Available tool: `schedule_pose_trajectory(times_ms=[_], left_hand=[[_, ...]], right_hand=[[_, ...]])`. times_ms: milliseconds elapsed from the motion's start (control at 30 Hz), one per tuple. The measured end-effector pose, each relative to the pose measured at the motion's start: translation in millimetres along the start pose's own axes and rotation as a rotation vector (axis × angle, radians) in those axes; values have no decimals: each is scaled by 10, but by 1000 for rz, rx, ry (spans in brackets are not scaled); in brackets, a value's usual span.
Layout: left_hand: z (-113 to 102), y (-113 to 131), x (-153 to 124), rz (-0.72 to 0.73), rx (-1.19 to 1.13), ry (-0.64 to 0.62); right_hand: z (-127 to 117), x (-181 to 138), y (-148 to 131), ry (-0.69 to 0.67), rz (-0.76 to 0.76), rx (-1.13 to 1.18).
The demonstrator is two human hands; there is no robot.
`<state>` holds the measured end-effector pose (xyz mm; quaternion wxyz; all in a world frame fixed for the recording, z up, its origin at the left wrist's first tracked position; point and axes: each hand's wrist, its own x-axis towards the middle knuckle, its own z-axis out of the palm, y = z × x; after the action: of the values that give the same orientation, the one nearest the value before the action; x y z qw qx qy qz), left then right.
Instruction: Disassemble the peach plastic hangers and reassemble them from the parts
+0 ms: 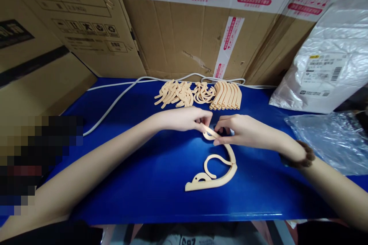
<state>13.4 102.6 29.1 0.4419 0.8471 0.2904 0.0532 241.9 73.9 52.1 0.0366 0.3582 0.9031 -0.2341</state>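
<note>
A beige plastic folding clothes hanger (227, 176) lies on the blue table, with its curved hook (207, 165) and two arms spread. My left hand (191, 119) pinches the tip of the hanger's far arm between thumb and fingers. Close beside it, my right hand (244, 132) grips the same arm a little further along, its thumb on the near side. The small looped part at that tip shows between my hands. The near arm, with a similar looped part, rests flat toward me. My fingers partly hide the far arm.
Behind my hands lie piles of loose small hanger parts (175, 93), hooks (203, 93) and a row of curved arms (227, 95). A white cable (115, 101) runs along the back and left. Cardboard boxes (172, 38) wall the back. At right are a white parcel bag (324, 57) and clear plastic (330, 138).
</note>
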Motion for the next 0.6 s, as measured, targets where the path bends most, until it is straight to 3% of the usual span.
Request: schedule_pose_trajectory(times_ms=[67,200,300,367,433,500,600], left_hand=[[-73,-70,55,-42,-208,113],[-194,-93,142,-114,-590,481],[-272,-62,155,-125,-686,548],[-310,-60,147,-125,-683,563],[-328,-72,140,-147,-644,623],[-328,-85,135,-164,-542,685],[-308,-80,117,-108,-272,730]], right_hand=[[5,73,47,67,50,62],[-52,280,161,326,84,277],[-174,408,232,377,78,506],[-258,456,255,428,65,531],[-317,485,252,546,39,323],[-338,516,226,656,43,-81],[-307,581,165,666,86,-630]])
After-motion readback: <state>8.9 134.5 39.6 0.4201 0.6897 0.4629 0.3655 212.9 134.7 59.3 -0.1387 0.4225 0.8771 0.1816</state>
